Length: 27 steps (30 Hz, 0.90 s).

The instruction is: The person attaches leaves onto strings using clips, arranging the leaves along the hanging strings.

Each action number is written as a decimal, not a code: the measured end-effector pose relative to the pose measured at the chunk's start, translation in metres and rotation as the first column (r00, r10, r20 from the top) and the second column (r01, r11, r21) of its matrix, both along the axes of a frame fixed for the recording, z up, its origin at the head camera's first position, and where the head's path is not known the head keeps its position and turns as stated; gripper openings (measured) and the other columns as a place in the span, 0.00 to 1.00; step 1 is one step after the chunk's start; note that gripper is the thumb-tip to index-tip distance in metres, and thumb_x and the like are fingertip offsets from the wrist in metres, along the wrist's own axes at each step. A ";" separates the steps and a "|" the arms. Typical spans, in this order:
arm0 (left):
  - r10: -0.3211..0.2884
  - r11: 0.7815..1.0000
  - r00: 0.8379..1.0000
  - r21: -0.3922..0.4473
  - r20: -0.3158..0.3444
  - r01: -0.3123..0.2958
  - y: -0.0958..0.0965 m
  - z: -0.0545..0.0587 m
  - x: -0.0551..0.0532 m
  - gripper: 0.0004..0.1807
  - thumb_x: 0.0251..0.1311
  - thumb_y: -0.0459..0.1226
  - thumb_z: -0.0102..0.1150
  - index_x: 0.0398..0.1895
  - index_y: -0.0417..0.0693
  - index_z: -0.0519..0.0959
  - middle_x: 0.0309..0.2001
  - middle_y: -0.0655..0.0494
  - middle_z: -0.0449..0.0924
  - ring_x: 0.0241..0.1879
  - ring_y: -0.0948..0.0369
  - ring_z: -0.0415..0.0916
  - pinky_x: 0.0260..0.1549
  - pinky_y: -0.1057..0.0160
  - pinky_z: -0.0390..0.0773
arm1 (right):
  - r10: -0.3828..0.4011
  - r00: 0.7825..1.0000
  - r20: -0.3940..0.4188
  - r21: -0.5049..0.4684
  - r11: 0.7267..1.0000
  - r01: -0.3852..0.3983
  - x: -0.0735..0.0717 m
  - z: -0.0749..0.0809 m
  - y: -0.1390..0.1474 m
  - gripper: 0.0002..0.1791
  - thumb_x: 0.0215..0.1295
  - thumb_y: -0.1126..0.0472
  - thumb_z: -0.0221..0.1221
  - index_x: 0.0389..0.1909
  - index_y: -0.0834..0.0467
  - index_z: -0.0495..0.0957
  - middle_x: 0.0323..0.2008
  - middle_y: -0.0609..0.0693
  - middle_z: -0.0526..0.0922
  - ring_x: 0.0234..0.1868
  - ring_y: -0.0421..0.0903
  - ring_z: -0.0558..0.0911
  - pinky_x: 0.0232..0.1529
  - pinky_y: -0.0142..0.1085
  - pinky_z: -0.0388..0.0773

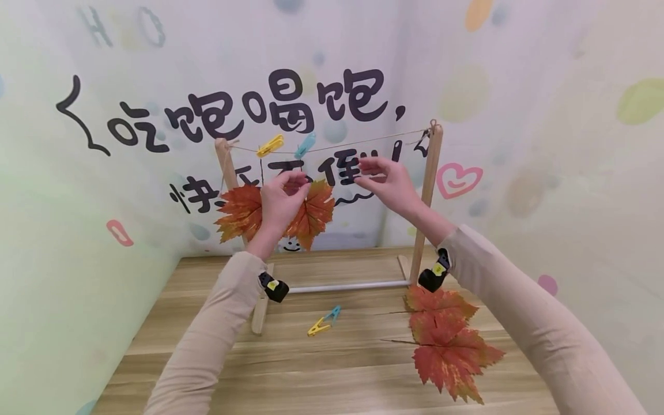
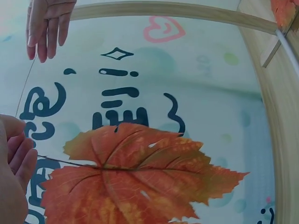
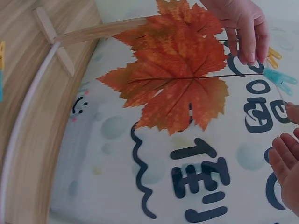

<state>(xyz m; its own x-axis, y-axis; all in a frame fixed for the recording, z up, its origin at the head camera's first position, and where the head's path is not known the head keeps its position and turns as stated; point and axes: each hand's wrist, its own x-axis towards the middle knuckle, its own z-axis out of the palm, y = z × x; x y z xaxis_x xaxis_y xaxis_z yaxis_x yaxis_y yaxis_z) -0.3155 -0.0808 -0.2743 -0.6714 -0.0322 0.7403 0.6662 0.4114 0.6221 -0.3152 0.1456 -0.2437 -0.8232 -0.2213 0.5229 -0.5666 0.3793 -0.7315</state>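
Note:
Two orange-red maple leaves hang by their stems from a string (image 1: 358, 141). A yellow clothespin (image 1: 270, 146) holds the left leaf (image 1: 241, 208), and a blue clothespin (image 1: 305, 146) holds the right leaf (image 1: 313, 213). My left hand (image 1: 282, 202) is in front of the leaves, below the pins, its fingers loosely bent around nothing; it covers part of both leaves. Farther right, my right hand (image 1: 386, 181) hovers just below the string with relaxed fingers and holds nothing. In the right wrist view, the blue clothespin (image 3: 280, 79) grips the stem beside my left hand (image 3: 245, 30).
Wooden posts (image 1: 429, 196) carry the string, joined low down by a white rod (image 1: 347, 286). On the wooden table (image 1: 332, 374) lie a yellow clothespin (image 1: 319, 327), a blue clothespin (image 1: 334, 314) and overlapping maple leaves (image 1: 453, 357) at right. A printed wall stands behind.

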 end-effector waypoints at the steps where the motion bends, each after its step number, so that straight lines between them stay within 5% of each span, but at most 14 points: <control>1: -0.006 1.000 1.000 -0.007 0.003 0.006 0.002 -0.003 0.000 0.09 0.51 0.30 0.63 0.36 0.36 0.80 0.32 0.45 0.82 0.31 0.57 0.78 0.33 0.65 0.79 | 0.000 1.000 0.010 0.004 1.000 0.000 0.001 -0.004 0.003 0.23 0.56 0.64 0.61 0.53 0.66 0.72 0.47 0.60 0.78 0.48 0.51 0.77 0.50 0.38 0.75; 6: -0.050 0.998 0.998 -0.042 0.027 0.051 0.011 -0.021 0.002 0.08 0.51 0.29 0.63 0.35 0.35 0.81 0.31 0.46 0.82 0.30 0.57 0.77 0.31 0.64 0.79 | -0.005 0.999 0.055 0.019 1.000 0.004 0.010 -0.025 0.016 0.23 0.56 0.66 0.61 0.53 0.68 0.72 0.48 0.62 0.77 0.48 0.52 0.77 0.49 0.41 0.75; 13: -0.121 0.990 0.991 -0.068 0.047 0.124 0.027 -0.041 0.003 0.07 0.49 0.28 0.63 0.33 0.34 0.81 0.30 0.45 0.82 0.28 0.56 0.79 0.31 0.62 0.80 | -0.058 0.994 0.094 0.051 0.997 0.053 0.044 -0.034 0.027 0.21 0.56 0.71 0.59 0.51 0.74 0.70 0.46 0.68 0.76 0.48 0.59 0.76 0.49 0.46 0.74; 27: -0.159 0.974 0.969 -0.129 0.189 0.185 0.045 -0.095 0.008 0.09 0.48 0.27 0.63 0.35 0.37 0.80 0.32 0.47 0.82 0.32 0.56 0.80 0.30 0.64 0.80 | -0.066 0.977 0.201 0.080 0.995 0.051 0.036 -0.113 0.077 0.25 0.58 0.61 0.61 0.55 0.67 0.70 0.48 0.63 0.77 0.49 0.55 0.76 0.49 0.45 0.74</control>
